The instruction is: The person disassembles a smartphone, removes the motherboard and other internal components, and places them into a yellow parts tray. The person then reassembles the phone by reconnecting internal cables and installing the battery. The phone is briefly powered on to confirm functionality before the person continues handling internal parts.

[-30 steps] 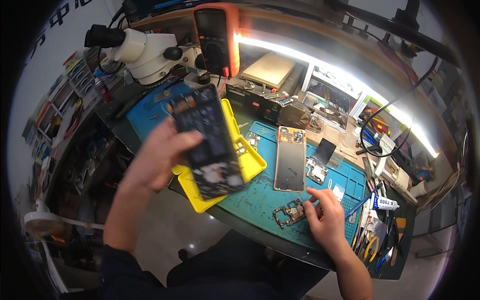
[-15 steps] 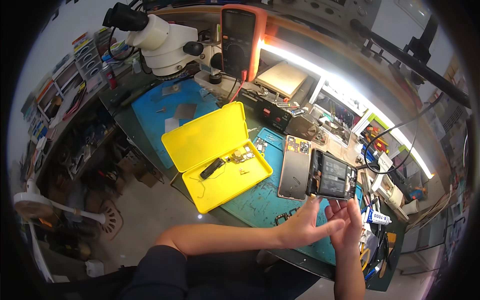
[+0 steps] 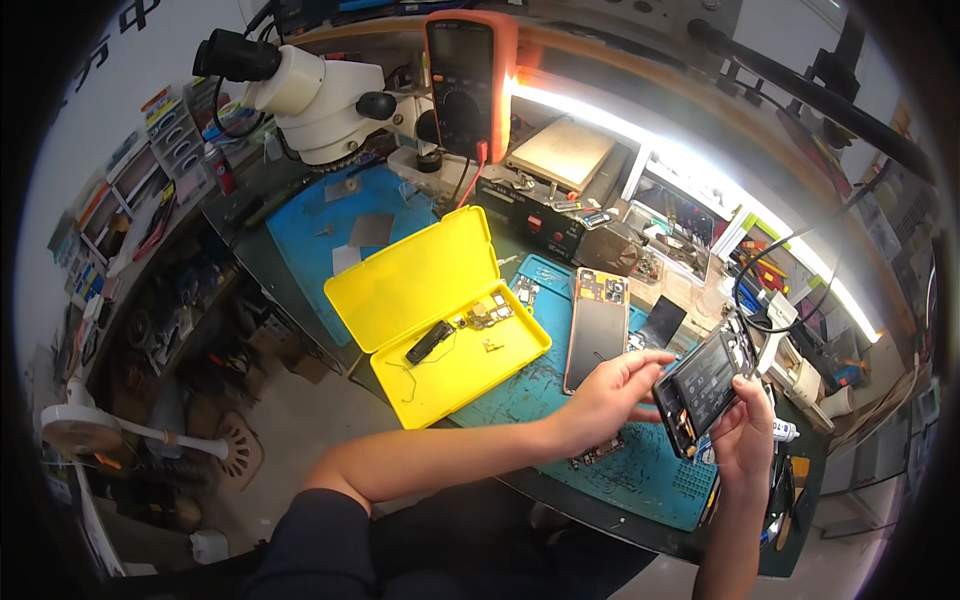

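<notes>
Gripping an opened smartphone body (image 3: 708, 382) near its right end, the right hand (image 3: 742, 432) sets its thumb over the front edge with the fingers behind. The phone is tilted, raised above the right side of the teal repair mat (image 3: 640, 500), its dark inner face and small gold connectors showing. The left hand (image 3: 606, 396) is half-open at the phone's left edge; whether its fingertips bear any weight cannot be told. The step in hand looks like turning and inspecting the opened body; the next move seems to call for a steady hold by the rim, clear of the exposed connectors.

Beneath the left wrist a circuit board (image 3: 600, 452) lies partly hidden on the mat. Just beyond the left hand rests a copper-framed phone (image 3: 596, 340). Farther left, an open yellow case (image 3: 410, 290) holds a black module (image 3: 430, 342) and small board pieces (image 3: 490, 312). Behind stand an orange-cased multimeter (image 3: 465, 90) and a stereo microscope (image 3: 325, 108).
</notes>
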Tool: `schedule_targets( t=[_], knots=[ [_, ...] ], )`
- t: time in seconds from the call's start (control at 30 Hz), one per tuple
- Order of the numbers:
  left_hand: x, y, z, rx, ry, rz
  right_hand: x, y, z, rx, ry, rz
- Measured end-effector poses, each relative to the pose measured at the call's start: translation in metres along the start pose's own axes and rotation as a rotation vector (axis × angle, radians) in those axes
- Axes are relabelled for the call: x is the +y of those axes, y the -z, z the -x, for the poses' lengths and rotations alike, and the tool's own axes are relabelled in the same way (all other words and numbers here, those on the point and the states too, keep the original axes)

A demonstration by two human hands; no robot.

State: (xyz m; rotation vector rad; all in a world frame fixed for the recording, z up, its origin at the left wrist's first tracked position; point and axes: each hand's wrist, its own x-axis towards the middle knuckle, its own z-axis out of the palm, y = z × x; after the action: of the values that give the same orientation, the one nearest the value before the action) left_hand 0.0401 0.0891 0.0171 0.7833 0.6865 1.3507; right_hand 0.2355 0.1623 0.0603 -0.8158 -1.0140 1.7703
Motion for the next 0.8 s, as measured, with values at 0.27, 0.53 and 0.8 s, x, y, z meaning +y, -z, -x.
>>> schedule_targets(
  t=[0.27,0.53,0.8],
  knots=[
    [0.001,0.0,-0.008,-0.15,0.119,-0.017,0.012,0.01,-0.012,-0.023,0.022,0.219],
    [-0.009,0.001,-0.007,-0.05,0.041,-0.16,0.019,0.011,0.011,-0.114,0.11,0.394],
    [0.003,-0.007,0.009,0.05,0.03,-0.175,0.028,0.01,0.01,-0.215,0.087,0.377]
  ],
)
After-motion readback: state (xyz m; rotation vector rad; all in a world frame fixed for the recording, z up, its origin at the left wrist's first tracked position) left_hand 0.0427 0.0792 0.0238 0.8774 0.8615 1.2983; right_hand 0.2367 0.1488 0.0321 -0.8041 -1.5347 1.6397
